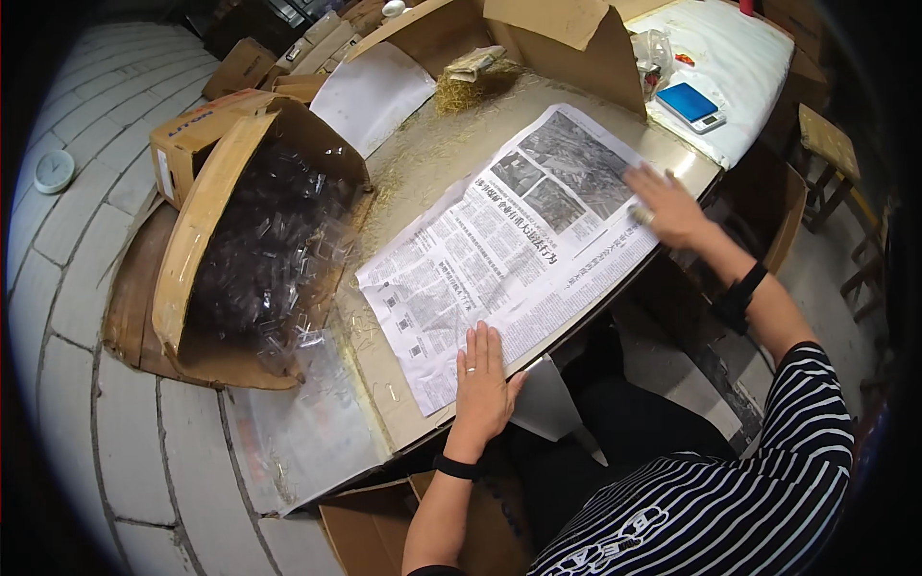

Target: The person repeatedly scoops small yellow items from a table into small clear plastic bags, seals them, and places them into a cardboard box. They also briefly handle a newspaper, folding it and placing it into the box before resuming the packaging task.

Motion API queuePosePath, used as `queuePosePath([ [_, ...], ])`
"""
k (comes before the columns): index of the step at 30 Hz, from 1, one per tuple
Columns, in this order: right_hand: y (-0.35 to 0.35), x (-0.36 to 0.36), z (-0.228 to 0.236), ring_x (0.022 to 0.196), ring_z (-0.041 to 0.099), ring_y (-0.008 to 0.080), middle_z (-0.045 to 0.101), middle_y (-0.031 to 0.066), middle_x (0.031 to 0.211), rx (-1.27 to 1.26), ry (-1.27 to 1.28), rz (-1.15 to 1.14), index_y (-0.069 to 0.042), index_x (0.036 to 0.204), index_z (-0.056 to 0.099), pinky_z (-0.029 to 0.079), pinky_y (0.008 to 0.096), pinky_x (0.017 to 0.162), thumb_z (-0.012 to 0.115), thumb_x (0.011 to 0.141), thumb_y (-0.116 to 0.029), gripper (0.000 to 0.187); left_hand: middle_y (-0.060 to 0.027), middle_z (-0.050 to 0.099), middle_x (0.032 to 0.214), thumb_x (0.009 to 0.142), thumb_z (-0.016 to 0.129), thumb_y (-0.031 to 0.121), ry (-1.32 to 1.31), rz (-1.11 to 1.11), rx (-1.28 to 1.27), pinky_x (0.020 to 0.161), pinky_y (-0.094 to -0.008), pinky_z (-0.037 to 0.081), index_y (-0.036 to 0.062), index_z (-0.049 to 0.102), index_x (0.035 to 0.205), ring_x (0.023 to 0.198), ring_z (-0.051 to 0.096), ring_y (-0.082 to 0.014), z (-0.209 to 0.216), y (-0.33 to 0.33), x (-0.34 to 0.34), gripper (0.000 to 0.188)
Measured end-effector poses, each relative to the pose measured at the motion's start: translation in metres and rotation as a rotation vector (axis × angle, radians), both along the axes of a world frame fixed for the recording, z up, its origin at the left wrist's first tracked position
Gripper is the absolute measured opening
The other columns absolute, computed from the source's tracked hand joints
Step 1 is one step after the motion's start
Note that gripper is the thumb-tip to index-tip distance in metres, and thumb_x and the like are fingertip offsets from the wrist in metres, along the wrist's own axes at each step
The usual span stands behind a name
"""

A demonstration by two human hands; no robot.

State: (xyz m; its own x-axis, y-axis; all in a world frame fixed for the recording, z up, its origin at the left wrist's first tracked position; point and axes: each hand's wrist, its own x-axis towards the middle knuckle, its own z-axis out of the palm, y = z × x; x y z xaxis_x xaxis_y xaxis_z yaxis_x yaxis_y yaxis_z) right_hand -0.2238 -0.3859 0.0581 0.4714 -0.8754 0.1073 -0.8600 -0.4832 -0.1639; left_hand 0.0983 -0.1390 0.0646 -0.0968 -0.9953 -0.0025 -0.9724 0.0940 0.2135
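A sheet of newspaper (509, 250) lies spread over the table, printed with photos at its far end. My left hand (483, 384) rests flat on its near left edge, fingers together and stretched out, a ring on one finger. At the right edge of the paper my right hand (669, 206) is slightly blurred, with its fingers extended over the sheet. Neither hand holds anything.
A tipped cardboard box (221, 216) full of clear plastic pieces (279, 240) stands left of the newspaper. Small golden pins (471, 91) are heaped at the back. A blue-topped scale (688, 102) sits on a white-covered surface (749, 48). Cardboard flaps (567, 62) border the table's far side.
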Motion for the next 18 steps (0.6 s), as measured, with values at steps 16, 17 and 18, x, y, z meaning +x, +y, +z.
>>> queuePosePath([
  [16,0.054,0.206,-0.024,0.139,0.028,0.0289,0.037,0.0084,0.148,0.066,-0.227,0.678,-0.011,0.142,0.038,0.017,0.0501,0.114,0.04,0.094,-0.043,0.057,-0.0127,0.015,0.156,0.094,0.049,0.041,-0.066,0.135,0.019,0.107,-0.0663,0.011,0.0041,0.021,0.147,0.144,0.01,-0.0319,-0.007,0.0,-0.014,0.071],
  [17,0.03,0.193,-0.019,0.141,0.025,0.029,0.035,0.0076,0.149,0.083,-0.193,0.56,-0.011,0.142,0.037,0.015,0.0497,0.114,0.04,0.095,-0.042,0.056,-0.0126,0.015,0.156,0.094,0.049,0.041,-0.054,0.139,0.011,0.107,-0.066,0.01,0.0042,0.02,0.148,0.144,0.01,-0.0318,-0.007,0.001,-0.014,0.07],
  [18,0.003,0.176,-0.015,0.142,0.022,0.029,0.033,0.0068,0.15,0.089,-0.166,0.447,-0.011,0.143,0.037,0.013,0.0493,0.115,0.04,0.096,-0.041,0.055,-0.0125,0.015,0.156,0.095,0.048,0.041,-0.05,0.147,-0.005,0.107,-0.0656,0.01,0.0044,0.02,0.148,0.144,0.01,-0.0317,-0.004,0.002,-0.012,0.07],
])
